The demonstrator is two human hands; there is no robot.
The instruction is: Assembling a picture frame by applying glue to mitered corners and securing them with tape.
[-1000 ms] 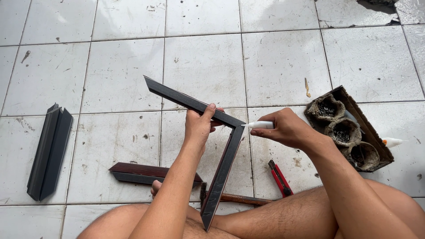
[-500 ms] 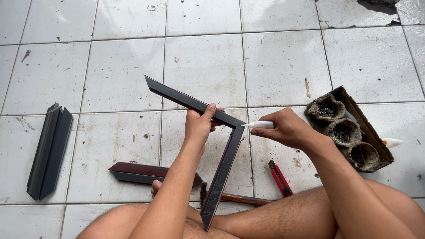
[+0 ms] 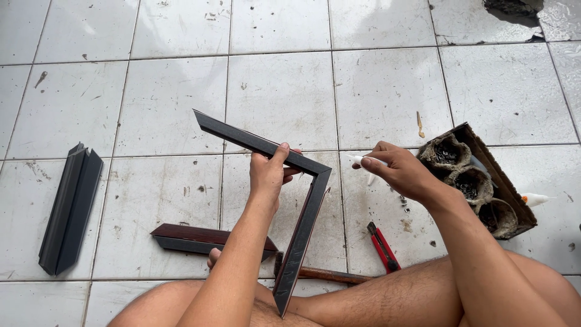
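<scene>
My left hand [image 3: 270, 172] grips the upper arm of a dark L-shaped frame corner [image 3: 301, 233], two mitred moulding strips joined at a right angle and held above the tiled floor. Its lower strip reaches down to my legs. My right hand [image 3: 402, 172] holds a small white glue tube [image 3: 362, 161], its tip pointing left toward the frame's outer corner but a little apart from it.
Two dark moulding strips [image 3: 69, 209] lie stacked at the left. A reddish-brown strip [image 3: 203, 239] lies under my left arm. A red-handled tool [image 3: 382, 247] and a wooden-handled tool [image 3: 330, 275] lie by my legs. A box with three round pots [image 3: 478, 181] stands at the right, a second glue tube [image 3: 532, 198] behind it.
My right hand with the tube has drawn slightly right, away from the frame corner. The left hand and frame have barely moved.
</scene>
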